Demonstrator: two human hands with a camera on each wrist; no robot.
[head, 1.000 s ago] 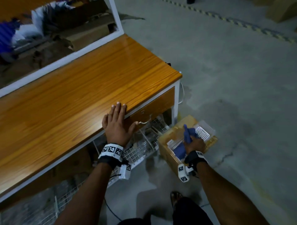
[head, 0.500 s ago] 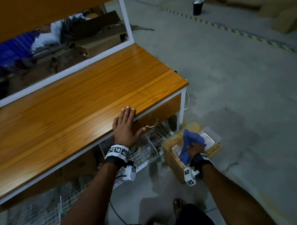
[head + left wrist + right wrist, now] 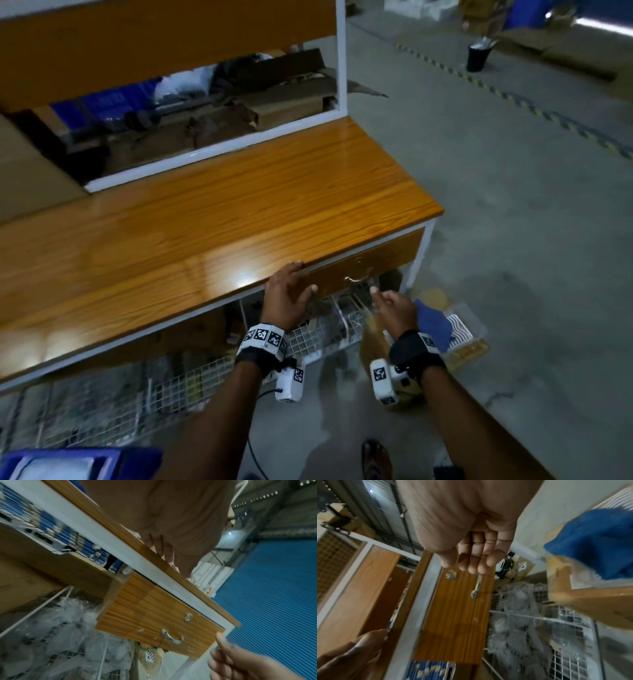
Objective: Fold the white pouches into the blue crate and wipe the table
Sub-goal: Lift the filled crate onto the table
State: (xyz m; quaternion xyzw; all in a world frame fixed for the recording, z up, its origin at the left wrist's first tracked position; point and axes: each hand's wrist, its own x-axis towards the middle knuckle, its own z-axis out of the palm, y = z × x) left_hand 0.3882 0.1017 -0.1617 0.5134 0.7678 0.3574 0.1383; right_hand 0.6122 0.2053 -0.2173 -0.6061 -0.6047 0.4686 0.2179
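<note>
the blue crate [image 3: 68, 462] sits at the very near edge, well to the left of the drawer [image 3: 366, 270], with something white and flat inside it, probably a folded pouch, though only a corner shows. nearer the drawer, the left hand [image 3: 286, 298] rests on the front edge of the counter [image 3: 205, 222], just left of the drawer; its fingers [image 3: 164, 550] lie straight over the wooden lip, holding nothing. the right hand [image 3: 394, 310] hangs in front of the drawer, below its metal handle [image 3: 476, 586], fingers [image 3: 476, 561] loosely extended and empty, tips close to the handle but apart from it. just right of the drawer and lower, on the floor, a cardboard box [image 3: 459, 349] stands open; a crumpled blue cloth [image 3: 433, 323] lies on top of it, beside a clear tray of white ridged pieces. under the drawer, wire baskets [image 3: 329, 335] hold clear plastic bags. the counter's top is glossy orange wood with a white frame.
</note>
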